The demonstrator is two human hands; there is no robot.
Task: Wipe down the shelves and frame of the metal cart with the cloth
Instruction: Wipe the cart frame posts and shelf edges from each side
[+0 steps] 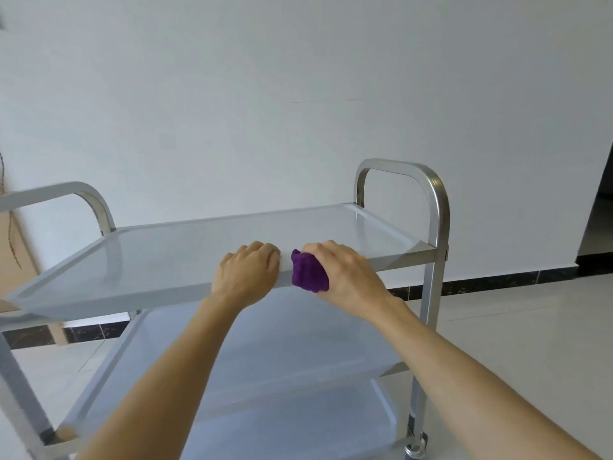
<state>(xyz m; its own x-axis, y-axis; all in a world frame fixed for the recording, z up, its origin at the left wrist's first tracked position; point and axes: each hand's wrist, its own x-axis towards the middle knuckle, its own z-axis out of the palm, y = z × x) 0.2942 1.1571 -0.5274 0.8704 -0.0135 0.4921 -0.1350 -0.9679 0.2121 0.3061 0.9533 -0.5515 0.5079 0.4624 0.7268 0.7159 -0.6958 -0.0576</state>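
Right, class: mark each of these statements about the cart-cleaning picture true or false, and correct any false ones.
1. The right hand has its grip on a bunched purple cloth. True.
2. The cloth is pressed to the near front edge of the silver metal cart's top shelf. True.
3. The left hand hangs in the air, clear of the cart. False: it rests on the same front edge, beside the cloth.
4. The cart has only one shelf. False: two lower shelves show beneath the top one.
5. A curved metal handle rises at the cart's right end. True.
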